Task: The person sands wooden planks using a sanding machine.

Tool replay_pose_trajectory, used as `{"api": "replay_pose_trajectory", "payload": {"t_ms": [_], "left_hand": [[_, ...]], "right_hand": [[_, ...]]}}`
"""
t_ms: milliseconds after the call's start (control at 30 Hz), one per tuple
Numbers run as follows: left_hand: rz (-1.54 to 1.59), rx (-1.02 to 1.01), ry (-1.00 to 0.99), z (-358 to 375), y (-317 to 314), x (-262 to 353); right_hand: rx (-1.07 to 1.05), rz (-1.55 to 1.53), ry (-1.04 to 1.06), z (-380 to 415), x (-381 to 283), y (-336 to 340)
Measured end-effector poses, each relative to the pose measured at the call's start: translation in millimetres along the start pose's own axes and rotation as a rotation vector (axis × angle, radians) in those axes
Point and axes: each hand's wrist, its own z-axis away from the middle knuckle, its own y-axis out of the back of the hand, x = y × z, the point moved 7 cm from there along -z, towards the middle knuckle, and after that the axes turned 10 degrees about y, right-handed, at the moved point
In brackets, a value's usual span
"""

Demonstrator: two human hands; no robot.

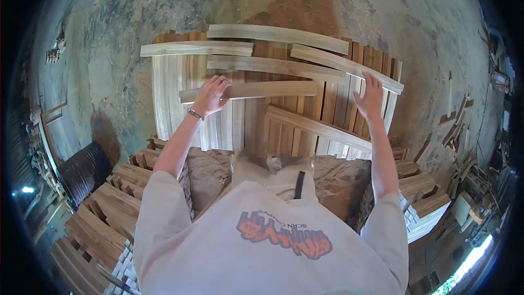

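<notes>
On the floor [136, 5] ahead of the person, a bed of wooden slats [255, 125] lies side by side; the floor surface is mottled, scuffed and grey-green. Slat colour ranges from pale cream to mid brown, with straight edges and visible seams. Six loose boards rest across the top, all flat, narrow and rectangular. The wide lens bows the straight edges.

The near crosswise board [273, 89] lies over the middle of the bed, under the left hand [212, 98]. Its long axis runs left to right, across the slats, with the right end slightly farther from the person.

The left hand's fingers bend over this board near its left end, thumb toward the near edge; whether the grip is firm cannot be told. The right hand [371, 98] is open, fingers extended and thumb apart, its fingertips over the right-hand board [333, 62]. Contact there cannot be confirmed. That board's long axis slants from far left to near right.

The lower diagonal board [319, 128] slants the same way, nearest the person. The top board [278, 34] lies farthest away, roughly crosswise.
</notes>
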Motion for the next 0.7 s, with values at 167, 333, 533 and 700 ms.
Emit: {"api": "replay_pose_trajectory", "payload": {"t_ms": [167,333,533,700], "left_hand": [[-0.185,0.161,-0.145,-48,-29,65],[-0.302,0.066,-0.120,-96,-45,116],[-0.167,-0.082,-0.017,-62,-32,79],[-0.306,-0.155,0.163,0,15,-25]], "right_hand": [[-0.200,0.028,0.027,-43,43,-43],[-0.117,-0.050,0.078,6,61,8],[-0.153,-0.191,-0.024,67,78,19],[-0.155,-0.352,0.086,95,23,-25]]}}
